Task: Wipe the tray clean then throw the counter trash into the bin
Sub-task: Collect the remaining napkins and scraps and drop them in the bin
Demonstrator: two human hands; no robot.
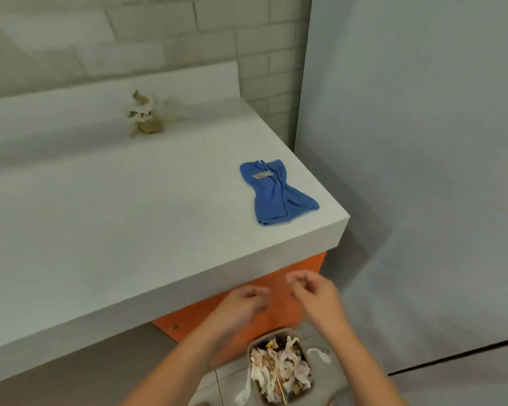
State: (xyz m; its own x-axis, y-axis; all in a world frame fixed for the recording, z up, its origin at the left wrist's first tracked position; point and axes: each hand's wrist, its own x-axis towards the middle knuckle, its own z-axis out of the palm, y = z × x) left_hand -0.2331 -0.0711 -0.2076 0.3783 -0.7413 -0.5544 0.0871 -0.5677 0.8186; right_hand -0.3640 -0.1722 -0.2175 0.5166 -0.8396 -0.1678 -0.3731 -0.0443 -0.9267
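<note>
A small bin (pixel 279 369) stands on the floor below the counter corner, filled with crumpled paper and scraps. My left hand (pixel 242 304) and my right hand (pixel 314 297) hover just above it, in front of the orange cabinet face, both loosely curled with nothing in them. A blue cloth (pixel 276 191) lies crumpled near the right corner of the white counter (pixel 115 218). Farther back on the counter sits a clump of brownish paper trash (pixel 143 115). No tray is in view.
An orange cabinet front (pixel 279 288) sits under the countertop. A grey brick wall runs behind the counter, and a plain grey panel (pixel 423 171) stands to the right. A white scrap (pixel 320 354) lies on the tiled floor beside the bin.
</note>
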